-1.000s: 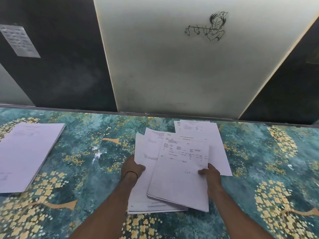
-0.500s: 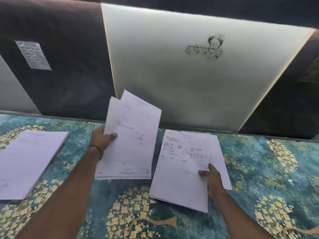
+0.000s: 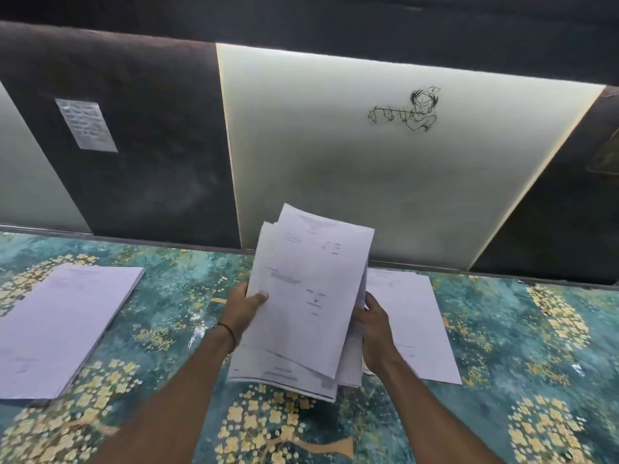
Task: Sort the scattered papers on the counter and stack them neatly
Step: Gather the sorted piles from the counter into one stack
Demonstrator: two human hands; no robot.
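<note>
Teal counter (image 3: 174, 296) with a gold blossom pattern, backed by dark wall panels and one pale lit panel (image 3: 335, 169) bearing a black line drawing of a flute player (image 3: 412, 110). Both hands held a sheaf of white printed sheets (image 3: 308, 296) clear of the counter, tilted up toward the wall, its long axis running away from the person. Left hand (image 3: 246, 308) gripped the sheaf's left edge, thumb laid across the top page. Right hand (image 3: 376, 324) clasped the right edge, fingers curled behind. Pages sat uneven, the lower corners fanned out.

Flat white stack of squared papers (image 3: 63, 323) lay well apart to the left, on the left hand's side, long axis likewise pointing toward the wall. White loose sheets (image 3: 418, 323) lay flat on the counter just beyond the right hand, partly hidden by the sheaf.

Judgement: the sheaf wanted squaring first, and any carry to the stack would run leftward, left hand being the nearer. Fanned lower pages looked liable to slip.
</note>
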